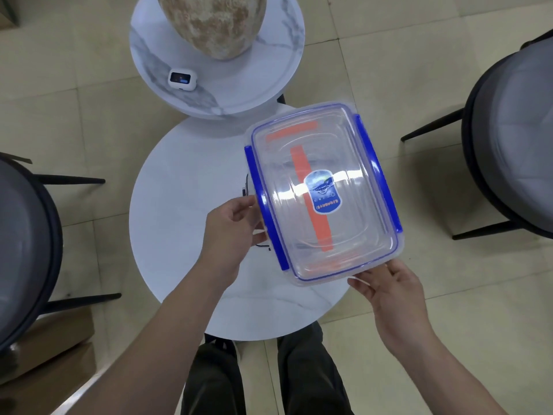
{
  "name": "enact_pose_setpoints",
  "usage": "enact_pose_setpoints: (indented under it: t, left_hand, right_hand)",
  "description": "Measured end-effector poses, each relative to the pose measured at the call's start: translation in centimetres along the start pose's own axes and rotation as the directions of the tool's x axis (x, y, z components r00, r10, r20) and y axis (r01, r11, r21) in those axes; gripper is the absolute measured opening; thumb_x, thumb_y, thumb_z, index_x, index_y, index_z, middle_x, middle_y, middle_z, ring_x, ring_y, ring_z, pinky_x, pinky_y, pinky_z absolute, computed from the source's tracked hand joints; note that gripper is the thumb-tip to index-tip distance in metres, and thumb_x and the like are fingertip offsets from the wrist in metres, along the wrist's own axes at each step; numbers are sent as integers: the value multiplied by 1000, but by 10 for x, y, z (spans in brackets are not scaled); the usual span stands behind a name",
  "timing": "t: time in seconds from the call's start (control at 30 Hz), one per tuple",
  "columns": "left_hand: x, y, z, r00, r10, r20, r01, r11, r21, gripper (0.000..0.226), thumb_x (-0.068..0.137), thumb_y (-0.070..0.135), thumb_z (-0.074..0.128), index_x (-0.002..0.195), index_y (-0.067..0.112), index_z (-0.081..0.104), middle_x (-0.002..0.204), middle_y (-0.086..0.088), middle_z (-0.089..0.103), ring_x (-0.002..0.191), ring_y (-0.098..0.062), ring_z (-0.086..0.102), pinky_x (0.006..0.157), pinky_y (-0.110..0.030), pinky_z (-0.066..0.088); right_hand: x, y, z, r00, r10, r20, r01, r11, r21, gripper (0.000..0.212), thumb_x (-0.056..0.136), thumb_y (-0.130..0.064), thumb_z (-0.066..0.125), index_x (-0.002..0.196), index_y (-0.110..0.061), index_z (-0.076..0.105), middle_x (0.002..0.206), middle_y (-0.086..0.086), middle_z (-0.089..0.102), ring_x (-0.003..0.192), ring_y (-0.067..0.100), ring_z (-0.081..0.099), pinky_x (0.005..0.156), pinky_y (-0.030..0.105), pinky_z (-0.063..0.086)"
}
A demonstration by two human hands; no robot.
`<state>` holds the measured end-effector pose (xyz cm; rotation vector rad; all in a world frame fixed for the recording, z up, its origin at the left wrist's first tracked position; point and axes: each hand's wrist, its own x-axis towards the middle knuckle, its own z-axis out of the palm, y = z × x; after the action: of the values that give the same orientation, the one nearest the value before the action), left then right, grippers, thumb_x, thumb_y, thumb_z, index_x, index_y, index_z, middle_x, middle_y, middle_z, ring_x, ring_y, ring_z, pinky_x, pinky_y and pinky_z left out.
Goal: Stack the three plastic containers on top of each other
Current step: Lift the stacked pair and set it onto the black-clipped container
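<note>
A clear plastic container [344,151] with blue side clips, a blue label and orange tape strips is above the right half of a round white table [179,223]. Both hands hold it. My left hand [233,229] grips its left long side by the blue clip. My right hand [389,292] holds its near right corner from below. Through the clear lid I see orange strips at more than one depth; whether other containers lie under it I cannot tell.
A smaller round marble table [266,70] stands behind, bearing a large mottled vase [212,22] and a small white device [182,79]. Dark chairs stand at the left [27,250] and right [508,139]. Cardboard boxes [59,348] sit on the floor at lower left.
</note>
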<state>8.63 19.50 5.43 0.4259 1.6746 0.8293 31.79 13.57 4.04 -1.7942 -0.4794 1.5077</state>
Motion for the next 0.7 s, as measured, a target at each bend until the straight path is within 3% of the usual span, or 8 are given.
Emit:
enact_pose_setpoints:
  t: [0.2,0.37,0.5,0.57,0.7]
  left_hand:
    - [-23,-21,2,995,-91,-28,89,993,-76,16,93,7,65,109,5,68,103,-14,76,87,-23,76,84,-45,63]
    - [-37,-36,11,987,-159,-21,152,969,-193,22,90,6,70,111,2,67,106,-17,77,92,-26,77,87,-43,62]
    - [-47,-40,26,979,-204,23,200,924,-326,26,89,8,72,113,2,67,108,-14,78,97,-25,77,92,-41,59]
    - [-53,-40,32,975,-219,40,219,906,-361,26,88,12,73,113,5,68,108,-13,78,98,-24,77,95,-41,58]
    - [-59,-39,42,964,-256,68,262,874,-409,25,86,14,74,110,9,68,108,-11,78,100,-25,76,97,-43,57]
  right_hand:
    - [27,-25,-3,997,-79,12,79,995,-55,16,97,-8,61,107,-9,74,98,12,76,87,25,74,77,39,62]
    - [47,-47,2,994,-105,41,108,993,-55,15,96,-8,62,102,-12,75,86,4,76,74,18,74,70,36,59]
    - [53,-61,3,991,-123,59,126,990,-57,23,97,-12,61,118,-9,71,105,11,76,93,26,75,85,45,60]
    - [53,-66,4,989,-125,83,130,990,-61,25,97,-13,60,120,-11,71,112,12,75,99,29,75,85,45,61]
    - [52,-61,2,988,-120,97,130,986,-105,24,98,-9,59,118,-12,72,106,10,76,96,28,75,81,40,63]
